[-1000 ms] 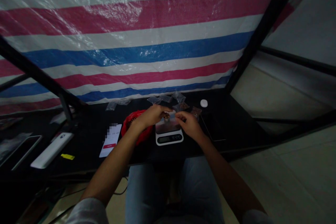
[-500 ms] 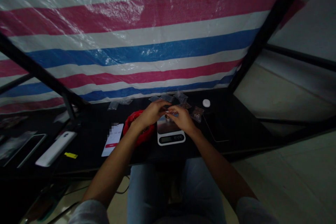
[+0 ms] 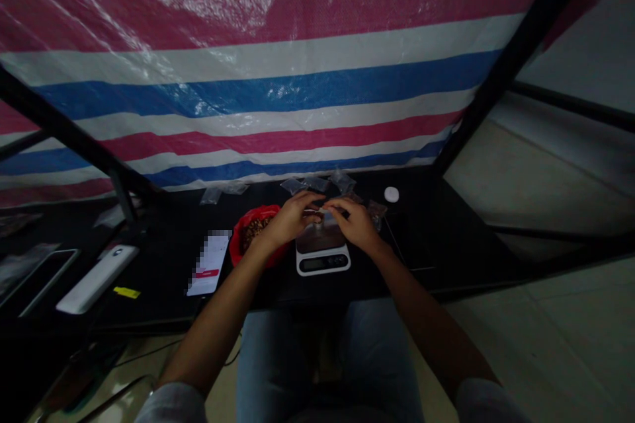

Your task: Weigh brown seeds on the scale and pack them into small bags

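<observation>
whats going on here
A person sits at a black table, with the left hand and right hand together above a white digital kitchen scale, pinching what looks like a small clear plastic bag. To the scale's left, a red container holds brown pieces. More small clear plastic bags lie beyond the hands.
</observation>
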### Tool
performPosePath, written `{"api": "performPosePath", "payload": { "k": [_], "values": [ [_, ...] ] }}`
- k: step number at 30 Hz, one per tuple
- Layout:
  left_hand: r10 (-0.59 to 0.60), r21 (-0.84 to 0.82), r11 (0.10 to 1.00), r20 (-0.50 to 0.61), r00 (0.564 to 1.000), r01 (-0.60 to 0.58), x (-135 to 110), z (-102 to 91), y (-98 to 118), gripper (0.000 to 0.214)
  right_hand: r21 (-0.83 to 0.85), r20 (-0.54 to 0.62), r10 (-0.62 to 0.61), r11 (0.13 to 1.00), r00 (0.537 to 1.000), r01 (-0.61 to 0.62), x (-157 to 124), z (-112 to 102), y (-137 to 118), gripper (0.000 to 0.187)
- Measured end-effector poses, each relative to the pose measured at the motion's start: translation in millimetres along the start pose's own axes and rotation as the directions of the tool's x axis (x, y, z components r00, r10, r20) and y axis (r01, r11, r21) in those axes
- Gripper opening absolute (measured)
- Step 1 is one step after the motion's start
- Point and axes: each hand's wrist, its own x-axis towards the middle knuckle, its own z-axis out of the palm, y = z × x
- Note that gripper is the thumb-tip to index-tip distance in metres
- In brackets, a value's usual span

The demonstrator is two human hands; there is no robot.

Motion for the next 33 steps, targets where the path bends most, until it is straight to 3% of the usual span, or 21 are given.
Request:
{"api": "performPosePath", "payload": {
  "k": [6, 10, 15, 19, 22, 25, 28, 33],
  "values": [
    [-0.034, 0.044, 0.998, 0.0, 0.999, 0.034, -0.7, -1.1, 4.1, 0.042, -0.115, -0.007, 0.032, 0.993, 0.999, -0.033, 16.9, -11.0, 26.5, 0.02],
    [-0.03, 0.092, 0.995, -0.044, 0.999, 0.034, -4.3, -7.8, 0.9, 0.037, -0.232, 0.124, 0.042, 0.973, 0.991, -0.012, 40.4, -9.5, 42.4, 0.022],
    [-0.135, 0.277, 0.948, -0.09, 0.987, 0.155, -16.1, -22.8, -9.7, 0.029, -0.405, 0.386, 0.147, 0.914, 0.911, 0.024, 72.0, 2.8, 54.6, 0.019],
    [-0.264, 0.413, 0.883, 0.048, 0.963, 0.221, -25.2, -27.3, -10.7, 0.022, -0.428, 0.519, 0.2, 0.903, 0.831, 0.05, 90.9, 4.5, 62.3, 0.015],
    [-0.296, 0.463, 0.859, 0.106, 0.949, 0.217, -28.5, -26.3, -9.2, 0.019, -0.446, 0.586, 0.245, 0.894, 0.773, 0.054, 99.2, -1.9, 65.4, 0.018],
    [-0.294, 0.454, 0.863, 0.097, 0.951, 0.221, -29.5, -24.9, -9.3, 0.022, -0.465, 0.606, 0.282, 0.884, 0.744, 0.044, 101.7, -9.3, 65.4, 0.025],
    [-0.24, 0.376, 0.901, 0.02, 0.971, 0.215, -28.2, -22.9, -7.9, 0.02, -0.477, 0.613, 0.298, 0.878, 0.732, 0.042, 99.8, -13.3, 63.0, 0.034],
    [-0.111, 0.193, 0.974, -0.059, 0.992, 0.12, -18.8, -13.9, 3.3, 0.018, -0.475, 0.634, 0.277, 0.876, 0.722, 0.082, 94.4, -12.3, 57.5, 0.027]
  ]
}}
